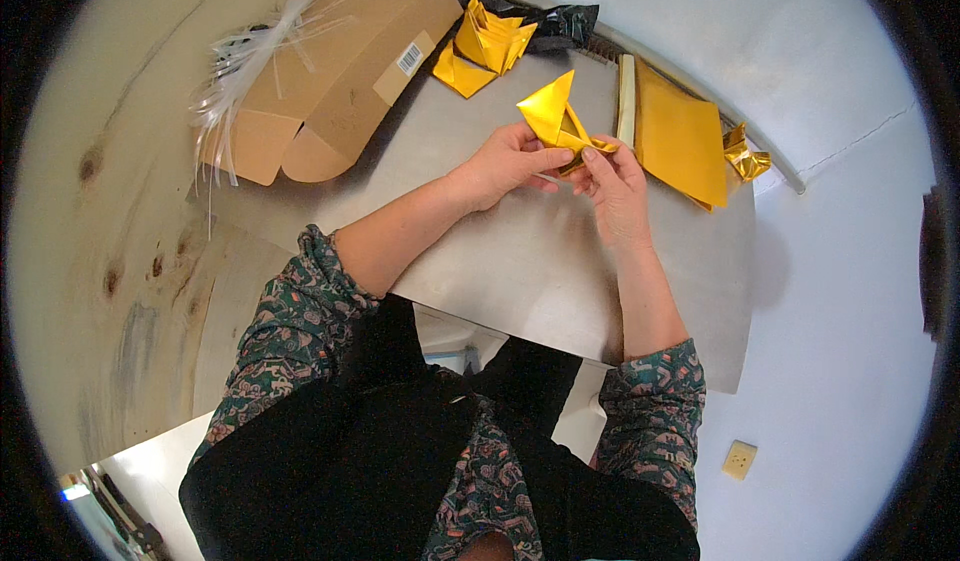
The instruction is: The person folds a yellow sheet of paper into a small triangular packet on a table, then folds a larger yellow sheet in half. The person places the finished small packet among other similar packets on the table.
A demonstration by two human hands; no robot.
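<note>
A person seen from above, wearing a black garment over rolled patterned sleeves, sits or stands at a smooth greyish table (480, 261) and holds a folded piece of gold paper (545, 116) just above its far middle. The left hand (503, 168) grips the paper's left and near side, thumb on top and fingers bent beneath. The right hand (614, 186) pinches its right end, thumb uppermost; the two thumbs are close together at the near edge. A pointed flap of the paper stands up, away from the person. Just beyond the paper, a little to the left, a cluster of folded gold pieces (490, 46) rests on the table, with crumpled black plastic (565, 27) behind it. To the right of the right hand lies a stack of flat gold sheets (680, 136), and just past its right edge sits a small, shinier gold piece (746, 153). On the far left is a brown cardboard box (345, 91) with a pale label, thin whitish strips (250, 91) trailing over its left end. A wooden surface (110, 211) fills the left side; a wall socket (739, 459) shows at near right.
</note>
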